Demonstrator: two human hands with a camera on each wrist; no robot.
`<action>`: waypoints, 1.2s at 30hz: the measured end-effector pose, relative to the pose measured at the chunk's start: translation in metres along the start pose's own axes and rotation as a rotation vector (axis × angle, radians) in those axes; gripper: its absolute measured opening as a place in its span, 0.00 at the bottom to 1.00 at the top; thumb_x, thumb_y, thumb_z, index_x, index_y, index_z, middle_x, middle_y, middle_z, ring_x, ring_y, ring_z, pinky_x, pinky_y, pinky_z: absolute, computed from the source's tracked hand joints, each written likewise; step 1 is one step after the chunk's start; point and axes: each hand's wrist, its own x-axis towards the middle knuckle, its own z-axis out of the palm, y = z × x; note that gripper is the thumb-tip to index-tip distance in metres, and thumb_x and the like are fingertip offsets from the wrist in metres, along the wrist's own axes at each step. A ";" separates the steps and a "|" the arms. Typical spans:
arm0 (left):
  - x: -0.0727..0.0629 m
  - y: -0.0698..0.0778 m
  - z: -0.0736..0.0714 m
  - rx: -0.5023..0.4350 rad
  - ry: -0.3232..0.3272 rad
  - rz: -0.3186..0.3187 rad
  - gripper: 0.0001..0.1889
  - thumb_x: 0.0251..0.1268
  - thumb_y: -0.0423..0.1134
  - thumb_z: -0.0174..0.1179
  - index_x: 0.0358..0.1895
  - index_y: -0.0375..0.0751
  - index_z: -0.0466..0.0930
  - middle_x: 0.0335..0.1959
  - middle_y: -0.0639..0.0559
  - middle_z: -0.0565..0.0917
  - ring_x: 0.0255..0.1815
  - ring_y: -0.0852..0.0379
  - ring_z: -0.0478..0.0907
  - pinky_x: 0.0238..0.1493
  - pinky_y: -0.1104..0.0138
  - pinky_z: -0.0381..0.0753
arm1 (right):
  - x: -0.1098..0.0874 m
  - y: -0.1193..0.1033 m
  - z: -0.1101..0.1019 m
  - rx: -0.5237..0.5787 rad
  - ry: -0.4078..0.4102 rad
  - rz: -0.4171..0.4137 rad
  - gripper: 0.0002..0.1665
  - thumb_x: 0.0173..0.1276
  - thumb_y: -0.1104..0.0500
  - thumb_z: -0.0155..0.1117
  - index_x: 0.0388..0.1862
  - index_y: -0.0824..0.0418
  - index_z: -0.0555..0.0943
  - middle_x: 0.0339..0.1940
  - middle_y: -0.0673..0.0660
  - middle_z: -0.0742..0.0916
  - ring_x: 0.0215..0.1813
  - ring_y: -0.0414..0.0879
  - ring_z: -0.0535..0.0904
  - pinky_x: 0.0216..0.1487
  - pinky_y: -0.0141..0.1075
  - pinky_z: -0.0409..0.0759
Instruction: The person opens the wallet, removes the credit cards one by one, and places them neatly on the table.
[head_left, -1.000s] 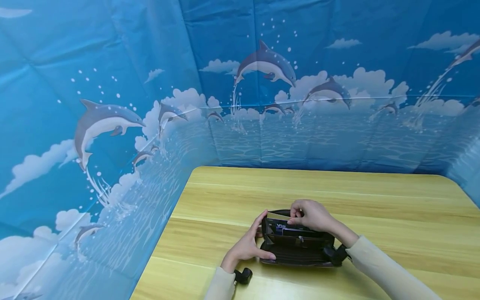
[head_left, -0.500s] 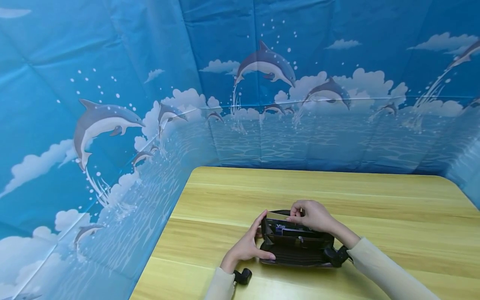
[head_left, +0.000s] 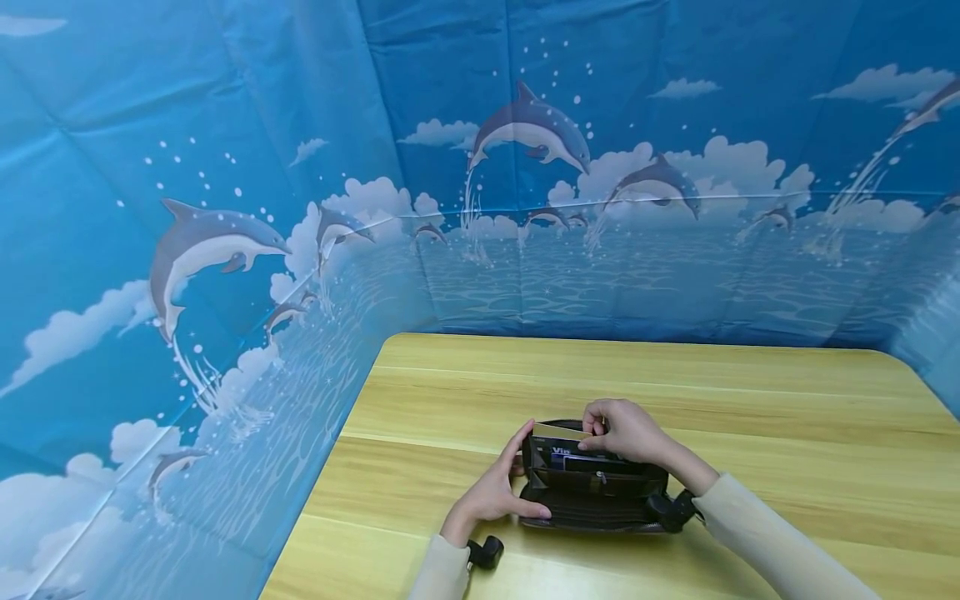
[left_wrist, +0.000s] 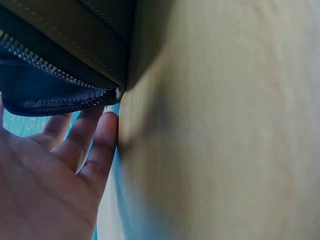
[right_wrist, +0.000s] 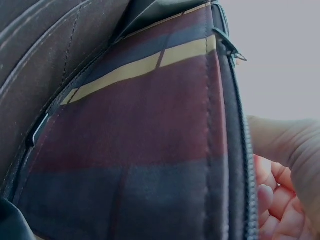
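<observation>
A dark zip-around wallet lies unzipped and spread on the table in the head view. My left hand holds its left end, thumb on the near half and fingertips at the far edge. Under the wallet's zipped corner, the fingers of that hand show in the left wrist view. A card with a gold edge stands partly out of the far slot, and my right hand pinches its top edge. Other cards sit in the slots before it. The right wrist view shows a striped inner panel.
The yellow wood-grain table reaches back to a blue dolphin-print curtain. A black wrist camera sits on the left wrist, another camera on the right, which overlaps the wallet's right end.
My right fingertips have shifted slightly right along the card's edge, so a little more of its gold edge shows. The left hand and the wallet stay in place.
</observation>
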 end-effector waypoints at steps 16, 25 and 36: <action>-0.001 -0.001 0.000 0.000 0.014 0.006 0.64 0.44 0.33 0.76 0.76 0.65 0.35 0.67 0.51 0.63 0.60 0.54 0.68 0.59 0.61 0.67 | 0.002 0.009 0.002 0.224 0.005 0.082 0.13 0.59 0.52 0.71 0.24 0.54 0.75 0.17 0.46 0.73 0.19 0.39 0.64 0.23 0.32 0.65; -0.001 -0.001 -0.001 0.003 0.017 0.000 0.64 0.44 0.34 0.76 0.75 0.67 0.35 0.66 0.52 0.64 0.60 0.54 0.67 0.60 0.60 0.67 | 0.001 0.009 0.002 0.245 0.038 0.100 0.15 0.58 0.51 0.72 0.24 0.57 0.75 0.16 0.48 0.72 0.19 0.40 0.65 0.22 0.32 0.64; -0.002 0.008 0.000 0.021 0.013 0.016 0.63 0.44 0.32 0.75 0.76 0.59 0.35 0.66 0.45 0.63 0.60 0.50 0.67 0.60 0.54 0.66 | -0.002 0.004 0.001 0.250 0.062 0.107 0.16 0.60 0.50 0.71 0.24 0.57 0.76 0.16 0.48 0.72 0.19 0.41 0.66 0.22 0.33 0.66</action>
